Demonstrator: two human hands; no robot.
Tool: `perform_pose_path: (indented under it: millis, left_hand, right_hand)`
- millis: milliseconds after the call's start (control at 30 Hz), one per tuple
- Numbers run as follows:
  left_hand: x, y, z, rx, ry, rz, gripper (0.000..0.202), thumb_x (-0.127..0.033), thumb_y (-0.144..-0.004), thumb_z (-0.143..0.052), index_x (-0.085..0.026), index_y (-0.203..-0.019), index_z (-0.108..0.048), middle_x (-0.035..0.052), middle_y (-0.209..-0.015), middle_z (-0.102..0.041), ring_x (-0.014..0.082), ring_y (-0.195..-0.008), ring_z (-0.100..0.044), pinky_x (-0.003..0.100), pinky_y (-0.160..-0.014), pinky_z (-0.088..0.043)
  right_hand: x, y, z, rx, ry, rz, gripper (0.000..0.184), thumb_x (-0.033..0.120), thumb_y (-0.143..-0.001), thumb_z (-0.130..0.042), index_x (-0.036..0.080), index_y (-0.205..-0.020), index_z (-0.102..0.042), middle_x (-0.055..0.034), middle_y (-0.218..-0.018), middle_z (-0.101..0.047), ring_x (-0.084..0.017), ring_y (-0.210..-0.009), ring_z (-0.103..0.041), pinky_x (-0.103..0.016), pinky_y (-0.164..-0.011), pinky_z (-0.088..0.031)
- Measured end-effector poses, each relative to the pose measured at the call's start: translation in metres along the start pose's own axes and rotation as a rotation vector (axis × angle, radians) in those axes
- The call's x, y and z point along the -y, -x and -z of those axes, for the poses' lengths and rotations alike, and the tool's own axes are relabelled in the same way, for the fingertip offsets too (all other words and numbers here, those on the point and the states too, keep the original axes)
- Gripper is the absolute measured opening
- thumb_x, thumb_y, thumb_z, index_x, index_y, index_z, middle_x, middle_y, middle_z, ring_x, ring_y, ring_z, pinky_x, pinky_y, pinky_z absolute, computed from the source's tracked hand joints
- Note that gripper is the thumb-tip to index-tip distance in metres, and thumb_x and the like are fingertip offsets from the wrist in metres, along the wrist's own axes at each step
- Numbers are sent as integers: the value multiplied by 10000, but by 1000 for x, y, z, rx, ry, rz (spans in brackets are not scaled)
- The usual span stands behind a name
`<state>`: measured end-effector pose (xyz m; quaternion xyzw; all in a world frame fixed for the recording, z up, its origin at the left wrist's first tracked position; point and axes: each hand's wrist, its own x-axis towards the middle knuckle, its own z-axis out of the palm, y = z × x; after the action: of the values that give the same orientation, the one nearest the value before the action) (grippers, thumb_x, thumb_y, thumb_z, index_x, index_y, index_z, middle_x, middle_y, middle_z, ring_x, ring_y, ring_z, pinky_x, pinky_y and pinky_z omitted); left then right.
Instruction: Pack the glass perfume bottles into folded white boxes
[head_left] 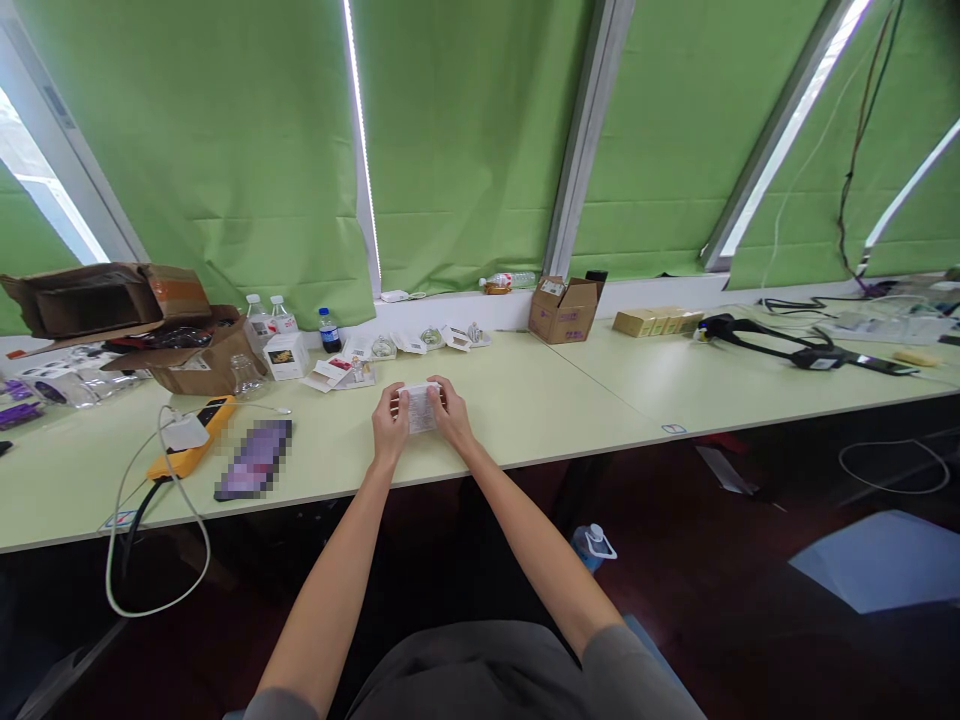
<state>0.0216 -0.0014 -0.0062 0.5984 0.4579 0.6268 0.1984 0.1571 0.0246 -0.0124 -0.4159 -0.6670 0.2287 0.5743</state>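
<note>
Between my two hands is a small white box (422, 411) with printed text on the face toward me. My left hand (389, 421) grips its left side, with the thumb on the printed face. On the opposite side my right hand (450, 408) holds it the same way, fingers wrapped behind. The box is at the table's near part, in front of my body. Just beyond my hands lie several opened small white boxes (330, 374) with clear glass-like items (382, 347) beside or on them; their exact kind is too small to make out.
A phone (255, 458) and a yellow power strip (193, 440) with a white cable lie left on the table (517, 430). Cardboard boxes (199, 365), a blue-labelled bottle (328, 331) and a white carton (286, 356) stand behind. Farther right are an open carton (564, 312) and a black headset-like device (772, 340).
</note>
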Motion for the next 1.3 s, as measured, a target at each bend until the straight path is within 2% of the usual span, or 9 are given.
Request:
perform_pose_path:
  millis: [300, 633, 900, 1300]
  left_hand:
    - [0, 0, -1, -11, 3, 18, 431, -535, -878, -465, -214, -1143, -574, 80, -1030, -656, 171, -811, -629, 280, -676, -503]
    - [-1, 0, 0, -11, -2, 6, 429, -534, -883, -454, -211, -1134, -582, 82, -1019, -658, 174, -811, -623, 283, -675, -498]
    - [-4, 1, 2, -25, -36, -20, 419, -510, -922, -377, -211, -1118, -597, 74, -1035, -655, 184, -856, -604, 290, -723, -475]
    - [-2, 0, 2, -20, -27, -16, 406, -500, -922, -387, -210, -1114, -597, 72, -1055, -652, 181, -867, -606, 289, -745, -475]
  right_hand:
    - [0, -1, 0, 2, -1, -2, 435, 543, -921, -344, 242, -1173, -532, -24, -810, -623, -153, -644, -581, -246, -578, -446]
    - [3, 0, 2, -36, 42, 11, 472, 529, -950, -247, 244, -1158, -561, -24, -860, -644, -170, -703, -566, -268, -655, -431]
    - [3, 0, 3, -30, 35, 9, 468, 523, -951, -244, 247, -1162, -558, -29, -920, -647, -175, -737, -570, -274, -674, -432]
    - [3, 0, 3, -33, 38, 20, 441, 502, -956, -254, 250, -1156, -556, -25, -928, -649, -175, -730, -573, -269, -659, -425]
